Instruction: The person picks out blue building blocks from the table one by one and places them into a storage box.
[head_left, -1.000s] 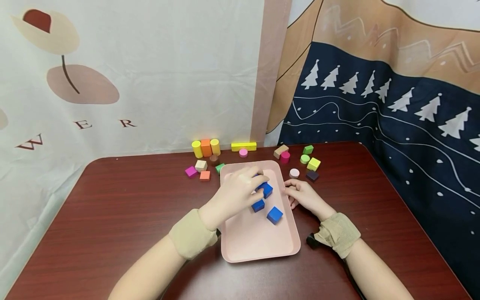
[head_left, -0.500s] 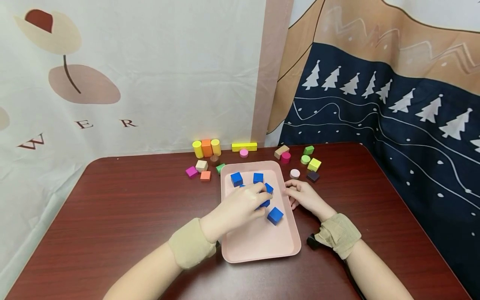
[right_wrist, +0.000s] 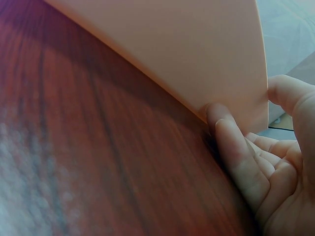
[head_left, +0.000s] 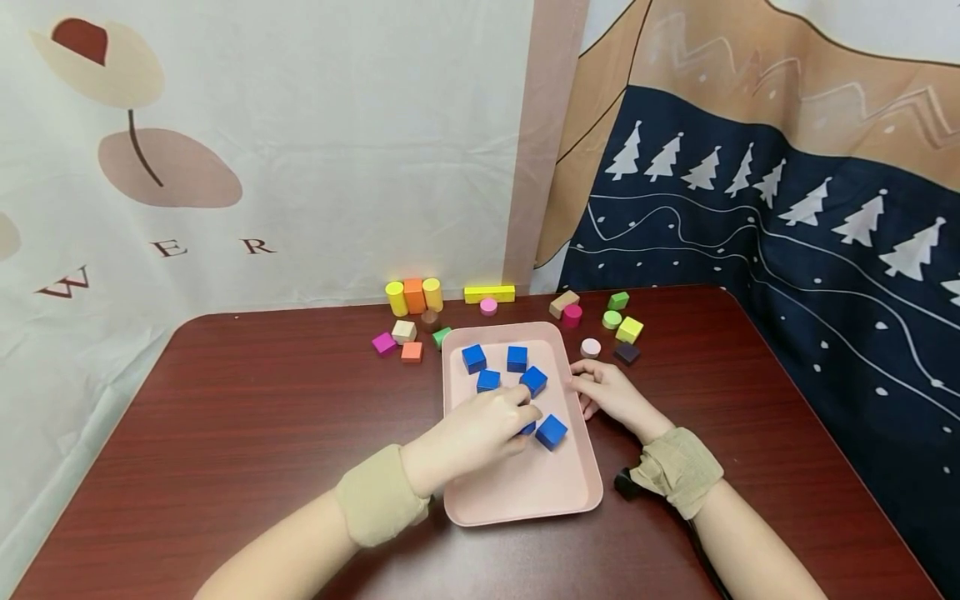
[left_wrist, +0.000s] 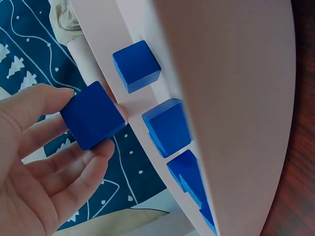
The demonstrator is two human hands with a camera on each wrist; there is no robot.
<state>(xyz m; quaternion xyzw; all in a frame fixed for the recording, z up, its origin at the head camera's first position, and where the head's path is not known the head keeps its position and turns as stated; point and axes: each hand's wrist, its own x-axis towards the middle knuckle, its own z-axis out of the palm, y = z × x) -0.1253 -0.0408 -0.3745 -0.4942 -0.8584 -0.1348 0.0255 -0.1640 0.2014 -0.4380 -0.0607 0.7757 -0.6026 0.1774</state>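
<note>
My left hand (head_left: 487,427) is over the middle of the pink tray (head_left: 517,500), pinching a blue cube (left_wrist: 93,115) between thumb and fingertips. In the head view, the fingers cover most of that cube. Other blue cubes stand in the tray: one at the upper left (head_left: 474,358), one at the upper right (head_left: 517,359) and several nearer the hand, among them a cube (head_left: 551,432) just right of the fingertips. My right hand (head_left: 611,392) holds the tray's right side; in the right wrist view its fingertips (right_wrist: 231,140) press the outer wall and another digit touches the rim.
Behind the tray's left corner are yellow cylinders (head_left: 395,298), an orange block (head_left: 413,296) and several small blocks. A long yellow block (head_left: 490,294) lies at the back edge. A pale pink disc (head_left: 590,347) and a dark block (head_left: 627,353) sit close to my right hand.
My left hand has moved toward the near side of the tray, from the far cubes to the middle, uncovering cubes behind it. The right hand and tray have stayed put.
</note>
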